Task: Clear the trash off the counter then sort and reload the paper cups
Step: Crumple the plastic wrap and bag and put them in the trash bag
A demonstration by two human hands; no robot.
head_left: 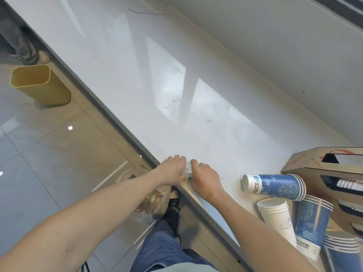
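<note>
Both hands meet at the counter's front edge (188, 190). My left hand (172, 168) and my right hand (204, 178) are both closed on a small crumpled clear plastic wrapper (187, 170) with green bits, which lies between them on the white counter. To the right, a stack of blue paper cups (275, 185) lies on its side. A stack of white cups (277, 218) and another blue stack (312, 224) lean beside it. A clear bag of trash (155, 203) hangs below the counter edge, under my left wrist.
A brown cardboard cup dispenser box (306, 165) with slots lies at the right, cups showing inside. A yellow waste bin (39, 83) stands on the tiled floor at left. A thin cord (147, 6) lies at the counter's far end. Someone's legs (17, 36) stand at the upper left.
</note>
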